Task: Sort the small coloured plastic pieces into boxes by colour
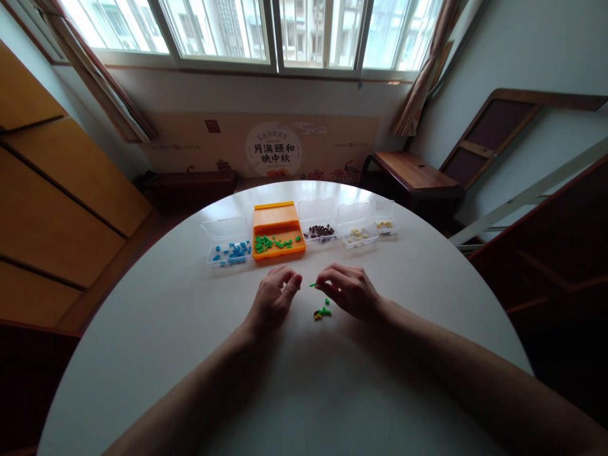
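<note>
My right hand [349,288] pinches a small thin green building brick [312,285] between thumb and fingertips, just above the white table. Left of it, my left hand [276,292] is curled closed, its thumb against the fingers. Whatever may be inside that hand is hidden. Below and between the hands lies a small cluster of green, yellow and dark brown pieces [322,314]. A loose green piece [327,301] lies just above the cluster, near my right hand.
Beyond my hands, open boxes stand in a row on the round white table [171,329]: a clear box of blue bricks [232,252], an orange box [279,253] of green bricks, a clear box of dark brown bricks [321,232], and two clear boxes with pale [357,235] and yellow pieces [384,225].
</note>
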A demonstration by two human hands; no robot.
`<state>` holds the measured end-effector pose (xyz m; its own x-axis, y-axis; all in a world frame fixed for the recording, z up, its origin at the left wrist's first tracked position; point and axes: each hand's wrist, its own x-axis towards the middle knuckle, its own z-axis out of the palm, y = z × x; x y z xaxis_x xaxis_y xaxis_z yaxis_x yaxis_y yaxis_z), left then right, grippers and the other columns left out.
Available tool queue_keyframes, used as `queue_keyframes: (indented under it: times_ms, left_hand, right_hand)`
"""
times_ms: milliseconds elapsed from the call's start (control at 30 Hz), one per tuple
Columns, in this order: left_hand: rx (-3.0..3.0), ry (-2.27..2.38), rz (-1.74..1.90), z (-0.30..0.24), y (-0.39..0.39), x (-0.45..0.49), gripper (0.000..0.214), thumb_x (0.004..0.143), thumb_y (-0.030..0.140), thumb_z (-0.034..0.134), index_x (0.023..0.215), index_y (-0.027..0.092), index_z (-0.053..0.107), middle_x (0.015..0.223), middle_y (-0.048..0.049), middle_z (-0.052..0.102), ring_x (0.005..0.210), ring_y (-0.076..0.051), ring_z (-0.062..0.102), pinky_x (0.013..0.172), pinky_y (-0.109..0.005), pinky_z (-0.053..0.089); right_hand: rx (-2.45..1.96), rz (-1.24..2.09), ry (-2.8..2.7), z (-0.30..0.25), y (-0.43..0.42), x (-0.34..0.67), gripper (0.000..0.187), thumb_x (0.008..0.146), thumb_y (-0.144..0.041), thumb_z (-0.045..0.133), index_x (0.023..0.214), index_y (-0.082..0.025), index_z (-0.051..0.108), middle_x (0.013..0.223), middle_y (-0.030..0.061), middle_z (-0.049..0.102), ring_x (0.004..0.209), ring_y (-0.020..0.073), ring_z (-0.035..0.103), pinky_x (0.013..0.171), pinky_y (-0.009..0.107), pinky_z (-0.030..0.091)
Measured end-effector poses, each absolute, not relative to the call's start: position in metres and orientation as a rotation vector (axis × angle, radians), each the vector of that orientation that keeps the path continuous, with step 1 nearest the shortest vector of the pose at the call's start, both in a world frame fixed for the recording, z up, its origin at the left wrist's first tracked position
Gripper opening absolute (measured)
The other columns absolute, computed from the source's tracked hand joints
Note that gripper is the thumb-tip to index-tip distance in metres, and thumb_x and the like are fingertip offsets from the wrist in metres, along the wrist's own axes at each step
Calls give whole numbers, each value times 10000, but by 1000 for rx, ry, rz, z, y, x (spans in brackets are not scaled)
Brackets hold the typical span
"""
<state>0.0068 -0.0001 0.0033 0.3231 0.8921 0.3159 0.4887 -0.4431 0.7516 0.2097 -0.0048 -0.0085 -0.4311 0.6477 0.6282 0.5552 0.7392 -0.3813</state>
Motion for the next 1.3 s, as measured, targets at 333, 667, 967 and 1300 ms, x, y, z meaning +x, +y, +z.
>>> queue_keyframes:
  times_ms: [333,667,967,1300]
  left_hand:
    - [2035,1261,999,1,-1,4,362,901,448,423,657,189,486,707,-26,522,729,-175,492,663,-281,384]
    - [2161,1151,923,0,-1,4,171,864,302,538,754,183,590,793,-44,601,829,-192,529,700,-279,429]
    - [2671,947,570,-3,-11,11,260,901,246,562,1103,369,670,1146,-34,615,1063,-237,481,934,-406,332]
    - [2563,1051,723,-4,-8,12,51,810,237,685,789,251,729,921,-33,677,917,-208,528,854,-362,375]
  right_hand:
    - [-1203,192,-2001,-1,70,181,45,858,-205,615,848,-196,658,830,12,675,629,118,564,656,244,409]
    - [-1245,268,-1855,4,83,193,96,857,-224,594,863,-186,682,850,28,679,608,119,561,649,258,436]
    - [-1196,263,-1934,-14,43,228,100,863,-234,581,895,-186,663,819,24,663,611,117,558,626,244,437]
    - [-1119,346,-1849,-16,29,227,78,861,-234,573,903,-195,627,793,11,649,571,99,545,580,224,453]
